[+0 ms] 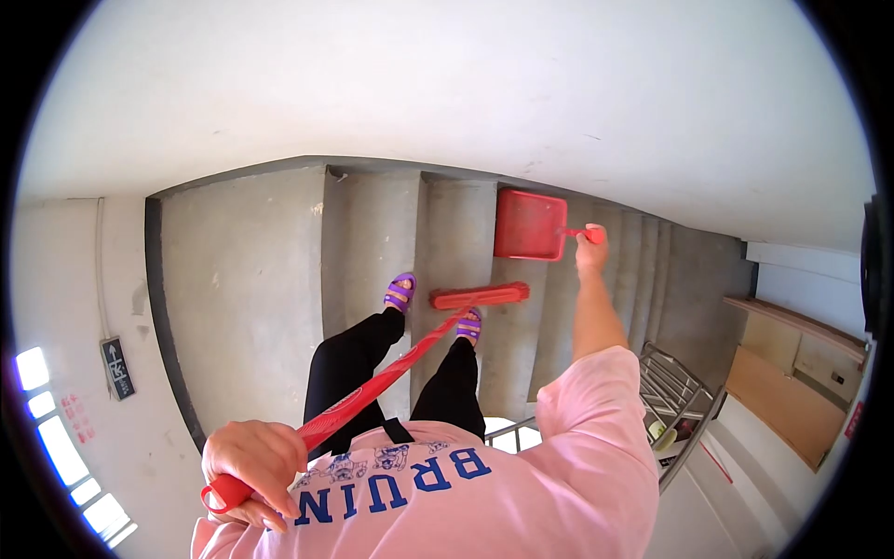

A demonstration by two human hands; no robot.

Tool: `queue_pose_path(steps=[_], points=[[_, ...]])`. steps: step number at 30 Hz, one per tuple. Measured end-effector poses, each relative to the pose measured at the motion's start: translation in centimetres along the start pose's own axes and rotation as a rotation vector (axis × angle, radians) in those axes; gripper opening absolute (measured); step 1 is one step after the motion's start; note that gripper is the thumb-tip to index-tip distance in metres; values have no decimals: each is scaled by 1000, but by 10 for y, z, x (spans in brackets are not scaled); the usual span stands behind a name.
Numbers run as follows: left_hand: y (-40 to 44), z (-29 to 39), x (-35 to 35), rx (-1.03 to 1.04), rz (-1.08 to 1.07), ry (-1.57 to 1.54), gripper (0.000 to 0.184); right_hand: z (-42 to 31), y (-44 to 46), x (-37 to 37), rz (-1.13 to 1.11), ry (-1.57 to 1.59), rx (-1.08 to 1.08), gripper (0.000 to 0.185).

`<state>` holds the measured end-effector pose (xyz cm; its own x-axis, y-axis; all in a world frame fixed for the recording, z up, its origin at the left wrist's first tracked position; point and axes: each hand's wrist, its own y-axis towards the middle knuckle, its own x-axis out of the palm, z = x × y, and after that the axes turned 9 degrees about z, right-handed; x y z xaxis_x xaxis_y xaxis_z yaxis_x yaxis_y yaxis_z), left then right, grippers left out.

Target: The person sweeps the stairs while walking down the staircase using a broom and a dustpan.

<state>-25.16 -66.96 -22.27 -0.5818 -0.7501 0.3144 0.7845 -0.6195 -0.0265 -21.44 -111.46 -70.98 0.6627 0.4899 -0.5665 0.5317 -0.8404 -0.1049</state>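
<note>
My left hand (251, 470) is wrapped round the top end of a red broom handle (358, 396). The handle slants up and right across my legs. Its red broom head (480, 295) lies crosswise over a grey step (456, 228), just beyond the toes of my right foot. Out to the right, my right hand (591, 252) grips the short handle of a red dustpan (531, 225). The pan is beside the white wall, its flat inside facing up; whether it touches the step I cannot tell. A purple slipper (399, 292) is on my left foot, on the stairs.
Grey stairs run left to right along a white wall (466, 84), with a wider landing (237, 270) at left. A metal railing (675, 387) stands lower right, near a brown board (782, 401). An exit sign (117, 368) hangs on the left wall near bright window panes (63, 449).
</note>
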Motion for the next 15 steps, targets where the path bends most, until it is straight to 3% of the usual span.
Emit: queue_pose_path(steps=[15], points=[[9,0,-5,-14,-58,27,25,-9,16,-5,55,246,153,25]])
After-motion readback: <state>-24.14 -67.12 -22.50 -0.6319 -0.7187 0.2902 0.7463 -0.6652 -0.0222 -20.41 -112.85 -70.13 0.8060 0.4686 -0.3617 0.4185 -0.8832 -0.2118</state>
